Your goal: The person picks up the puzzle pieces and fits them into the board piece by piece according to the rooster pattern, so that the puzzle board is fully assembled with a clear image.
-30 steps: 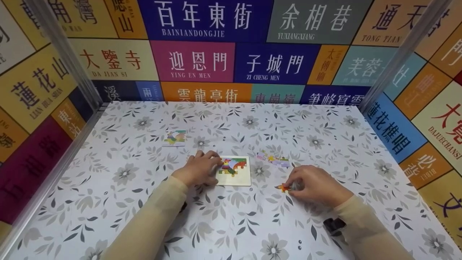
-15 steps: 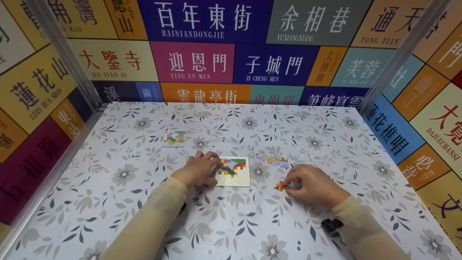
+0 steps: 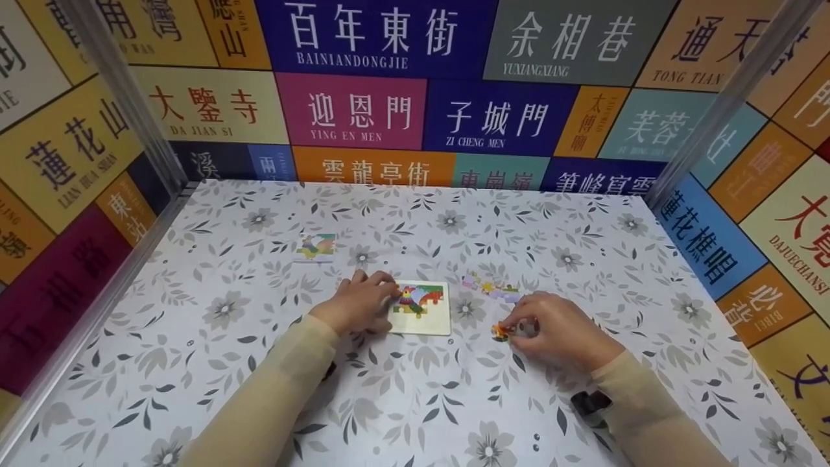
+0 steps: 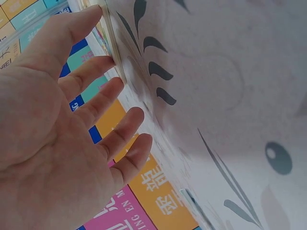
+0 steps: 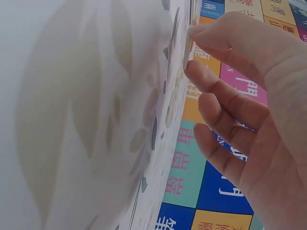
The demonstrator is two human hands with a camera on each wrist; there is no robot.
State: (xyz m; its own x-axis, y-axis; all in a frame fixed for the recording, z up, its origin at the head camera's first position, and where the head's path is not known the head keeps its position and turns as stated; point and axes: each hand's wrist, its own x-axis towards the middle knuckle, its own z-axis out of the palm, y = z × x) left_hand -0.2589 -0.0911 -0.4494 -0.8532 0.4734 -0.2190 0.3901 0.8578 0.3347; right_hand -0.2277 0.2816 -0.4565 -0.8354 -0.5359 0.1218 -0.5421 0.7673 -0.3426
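A pale jigsaw puzzle board (image 3: pixel 431 324) with a partly assembled rooster picture lies flat on the table. My left hand (image 3: pixel 360 303) rests at its left side; in the left wrist view the thumb and nearest fingertips touch the edge of the board (image 4: pixel 114 45), while the other fingers stay apart and loosely extended. To the right of the board, my right hand (image 3: pixel 561 329) pinches a small orange and green puzzle piece (image 3: pixel 499 332) between thumb and index finger. That piece (image 5: pixel 187 50) appears edge-on in the right wrist view, close to the tabletop.
Several loose purple and yellow puzzle pieces (image 3: pixel 489 287) lie right of the board, beyond the right hand. A small picture card (image 3: pixel 315 248) with a similar image lies at the back left. The table (image 3: pixel 415 402) has a floral cover and meets sign-printed walls (image 3: pixel 350 110) behind.
My right hand has shifted slightly left, toward the board, and the pinched puzzle piece has turned in its fingers. The left hand and the board have stayed in place.
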